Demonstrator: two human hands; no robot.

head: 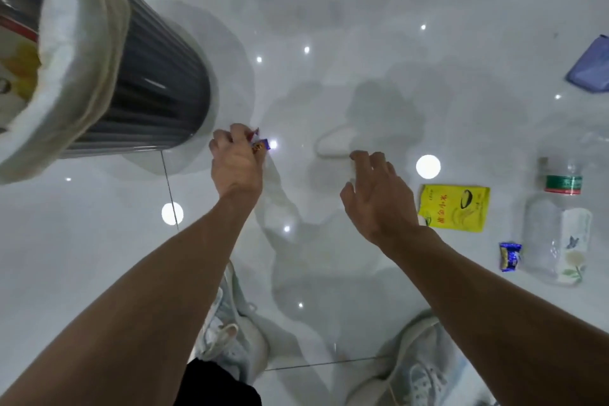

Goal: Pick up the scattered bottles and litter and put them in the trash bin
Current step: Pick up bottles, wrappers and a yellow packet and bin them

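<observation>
Our left hand (235, 163) pinches a small blue-and-red candy wrapper (260, 143) beside the ribbed grey trash bin (155, 92); our right hand (379, 194) hangs open, empty.

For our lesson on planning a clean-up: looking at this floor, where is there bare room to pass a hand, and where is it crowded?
Bare floor lies between the trash bin and the yellow packet, under the open right hand, and left of the left hand, whose grip holds a wrapper. It is crowded at the right: packet, blue wrapper and clear bottle lie close together.
</observation>
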